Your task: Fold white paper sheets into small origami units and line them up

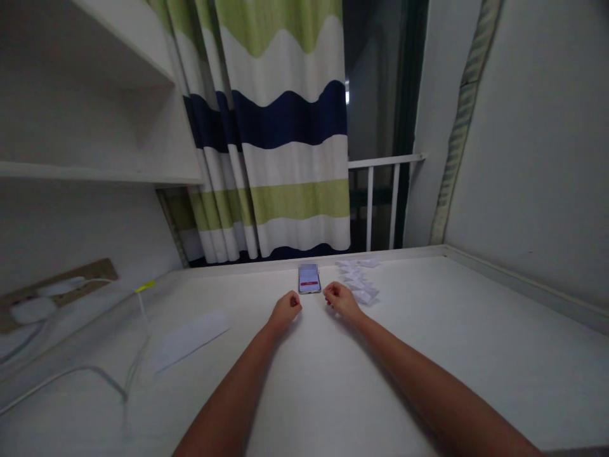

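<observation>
Papers [354,275]: several white folded pieces, overlapping in a loose row on the table [451,368]. The row lies just beside the right hand [343,299] — outward and a little beyond it, toward the far edge. Its long axis runs roughly away from the person, with one piece at the far end pointing off to the right. The right hand is plainly nearer to it; the left hand [285,307] sits on the other side of the gap between the two.

Right hand: fingers curled in, thumb side turned to the middle. From where I stand no object shows in it; whether something thin is pinched there, I cannot tell.

Left hand: loosely closed, knuckles forward, facing its partner. Nothing visible held.

Phone [309,278]: flat slab, rounded corners, screen up and lit, a red bar near its lower end; the text is too small to read. Long axis away from the person. It lies just past the gap between the hands, left of the papers, its near end close to both.

Sheet [190,338]: white, flat, long and slanted, well to the left.

Cord [80,369]: pale, smooth, looping at the left edge.

Curtain [285,127]: hanging cloth in soft vertical folds, wavy bands of green, white and navy.

Rail [385,162]: white bars, straight and slim, right of the curtain.
</observation>
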The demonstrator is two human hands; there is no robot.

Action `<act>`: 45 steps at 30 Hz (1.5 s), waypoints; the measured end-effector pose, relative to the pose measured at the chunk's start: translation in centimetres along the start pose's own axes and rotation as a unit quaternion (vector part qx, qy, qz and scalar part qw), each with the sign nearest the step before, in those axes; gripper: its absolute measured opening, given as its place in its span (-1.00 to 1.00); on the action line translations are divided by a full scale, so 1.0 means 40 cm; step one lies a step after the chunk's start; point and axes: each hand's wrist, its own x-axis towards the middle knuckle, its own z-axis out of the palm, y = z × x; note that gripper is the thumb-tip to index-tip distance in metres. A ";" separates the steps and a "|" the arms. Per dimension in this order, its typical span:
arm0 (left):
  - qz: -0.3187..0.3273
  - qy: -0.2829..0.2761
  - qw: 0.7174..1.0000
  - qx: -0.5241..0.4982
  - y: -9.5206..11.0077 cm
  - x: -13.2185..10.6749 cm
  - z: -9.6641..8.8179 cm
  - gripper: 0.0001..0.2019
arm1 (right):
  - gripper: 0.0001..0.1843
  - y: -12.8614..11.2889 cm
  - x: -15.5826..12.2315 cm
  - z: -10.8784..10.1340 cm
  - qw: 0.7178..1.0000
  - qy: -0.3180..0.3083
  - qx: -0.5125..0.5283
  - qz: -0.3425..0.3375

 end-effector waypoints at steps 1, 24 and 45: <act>0.007 -0.006 1.000 0.004 -0.005 -0.010 0.005 -0.89 | -0.85 0.005 -0.012 0.009 1.000 -0.009 -0.006 -0.003; -0.036 0.055 0.941 0.331 -0.147 -0.156 -0.375 -0.42 | -0.81 0.019 -0.036 0.010 0.996 -0.052 -0.059 -0.041; -0.138 0.167 0.972 0.086 -0.176 -0.244 -0.468 -0.71 | -0.80 0.023 -0.038 0.009 0.995 -0.059 -0.063 -0.042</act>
